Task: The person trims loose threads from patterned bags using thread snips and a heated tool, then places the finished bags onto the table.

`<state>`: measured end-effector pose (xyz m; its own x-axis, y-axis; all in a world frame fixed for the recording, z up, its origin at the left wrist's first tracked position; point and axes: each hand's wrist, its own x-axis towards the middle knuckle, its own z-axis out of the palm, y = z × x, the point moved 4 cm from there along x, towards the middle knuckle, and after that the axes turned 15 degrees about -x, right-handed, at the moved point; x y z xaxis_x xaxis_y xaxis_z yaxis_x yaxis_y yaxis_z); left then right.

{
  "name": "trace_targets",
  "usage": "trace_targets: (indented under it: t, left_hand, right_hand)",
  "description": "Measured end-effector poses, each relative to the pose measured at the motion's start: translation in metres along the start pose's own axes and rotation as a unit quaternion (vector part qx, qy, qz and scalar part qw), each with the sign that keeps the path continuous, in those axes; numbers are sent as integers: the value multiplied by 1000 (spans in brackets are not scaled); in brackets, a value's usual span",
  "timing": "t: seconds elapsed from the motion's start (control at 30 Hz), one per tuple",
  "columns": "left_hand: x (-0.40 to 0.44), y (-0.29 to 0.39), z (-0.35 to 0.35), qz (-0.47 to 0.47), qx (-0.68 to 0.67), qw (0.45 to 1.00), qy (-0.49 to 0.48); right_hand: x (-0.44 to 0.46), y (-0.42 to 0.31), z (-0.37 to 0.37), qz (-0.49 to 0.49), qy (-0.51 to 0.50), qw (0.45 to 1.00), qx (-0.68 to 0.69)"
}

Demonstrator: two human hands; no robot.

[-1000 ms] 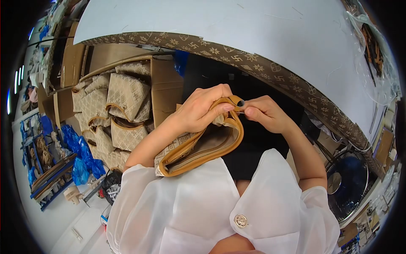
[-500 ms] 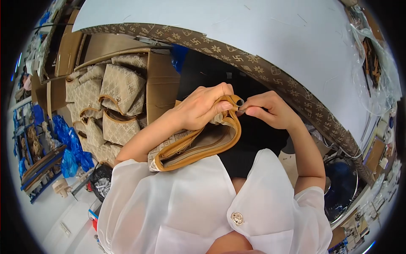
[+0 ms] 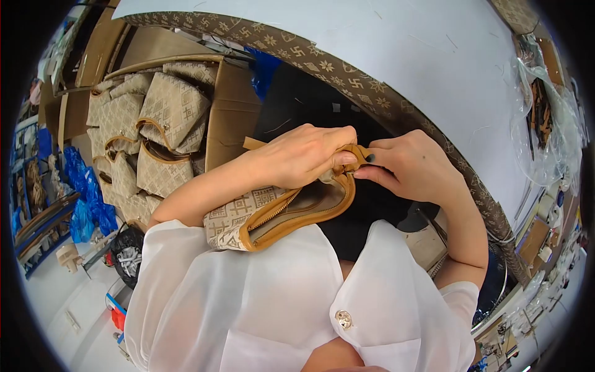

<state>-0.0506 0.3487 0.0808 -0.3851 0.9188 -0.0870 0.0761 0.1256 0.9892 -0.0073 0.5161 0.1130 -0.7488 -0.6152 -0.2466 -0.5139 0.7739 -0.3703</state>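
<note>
A beige patterned handbag [image 3: 222,214] with tan leather trim lies against my front, its zipped mouth open and the lining showing. My left hand [image 3: 304,155] is closed on the bag's far end, its thumb pressing a folded tan leather strap [image 3: 356,150]. Across from it, my right hand [image 3: 424,166] pinches at the strap's right side with thumb and forefinger. Any small part between those fingertips is too hidden to make out.
On the left, a cardboard box [image 3: 232,118] holds several similar bags [image 3: 170,111]. A white-topped table [image 3: 427,62] with a brown patterned edge curves across the top. Blue plastic bags [image 3: 87,198] hang at far left, and clear plastic [image 3: 545,142] lies at the right.
My right hand has turned, its back now more toward me, and its fingertips are closer on the strap. The strap's round loop now looks more folded. The whole view has shifted slightly.
</note>
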Motion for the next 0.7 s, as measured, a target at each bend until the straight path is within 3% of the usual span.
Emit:
trace_targets:
  t: [0.17, 0.27, 0.3, 0.4, 0.43, 0.5, 0.53, 0.63, 0.7]
  left_hand:
    - [-4, -7, -3, -26, -14, 999, 34]
    - [-8, -11, -14, -36, -49, 995, 85]
    - [-8, -12, -17, -23, -75, 990, 120]
    - [-8, -19, -22, -11, -124, 974, 188]
    - [-7, -17, -27, 65, -89, 975, 193]
    - [-10, -9, -34, 220, -15, 957, 188]
    - [-14, -10, -36, 217, -13, 958, 187]
    - [-18, -16, -31, 169, -57, 982, 53]
    - [-24, -21, -34, 135, -32, 989, 52]
  right_hand:
    - [-1, 4, 14, -25, 38, 998, 35]
    - [-7, 13, 41, 108, 142, 921, 346]
    - [-6, 5, 41, 101, 137, 922, 347]
    - [-5, -23, 51, 208, 73, 910, 351]
    - [-2, -28, 57, 199, 71, 910, 358]
    - [1, -29, 70, 222, 114, 839, 484]
    - [1, -28, 76, 238, 134, 796, 540]
    - [-1, -26, 82, 224, 117, 783, 569]
    - [-3, -25, 82, 224, 112, 776, 579]
